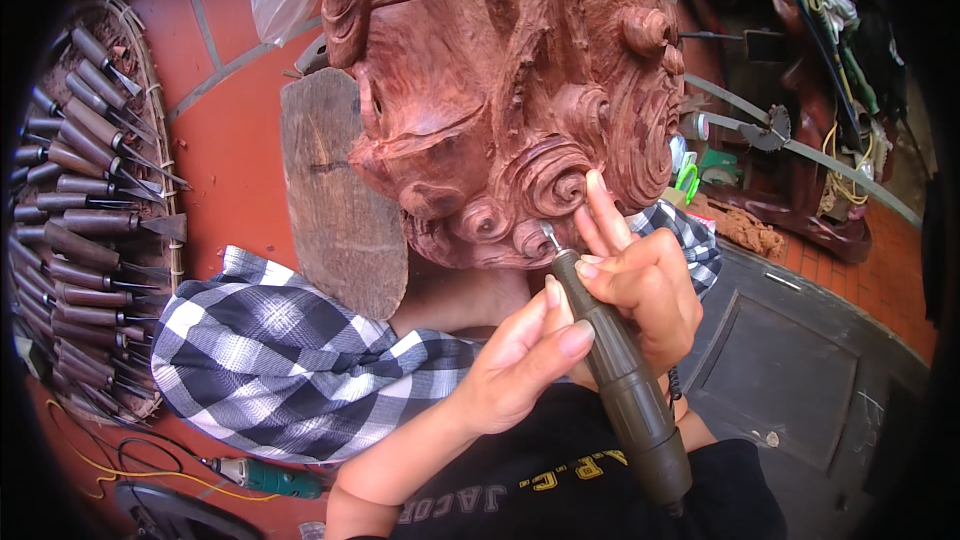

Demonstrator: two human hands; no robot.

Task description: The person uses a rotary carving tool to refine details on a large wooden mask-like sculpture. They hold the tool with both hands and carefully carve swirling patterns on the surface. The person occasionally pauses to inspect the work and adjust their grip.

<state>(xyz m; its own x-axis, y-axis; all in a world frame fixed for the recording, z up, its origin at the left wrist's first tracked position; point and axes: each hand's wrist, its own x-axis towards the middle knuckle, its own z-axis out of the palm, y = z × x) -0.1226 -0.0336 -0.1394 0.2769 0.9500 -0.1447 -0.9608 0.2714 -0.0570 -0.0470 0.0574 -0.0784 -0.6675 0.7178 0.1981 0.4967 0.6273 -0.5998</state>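
Note:
A dark olive rotary carving handpiece (622, 380) slants up from my lap, its thin metal bit touching or just above a small spiral scroll at the lower edge of a reddish-brown wood carving (450, 130). My right hand (650, 290) is closed round the handpiece's front, thumb near its nose, with two fingers stretched up against the carved swirls. From the left, my left hand (520, 360) presses thumb and fingertips to the handpiece's side; some of its fingers are hidden. The carving is covered in scrolls and rough grooves.
At left, a woven tray (150, 90) holds many chisels (90, 220). A worn wooden board (345, 190) lies beside the carving, near my checked cloth (280, 360). A green power tool (265, 477) with cords is at lower left. Green scissors (687, 180) and a dark panel (790, 380) are at right.

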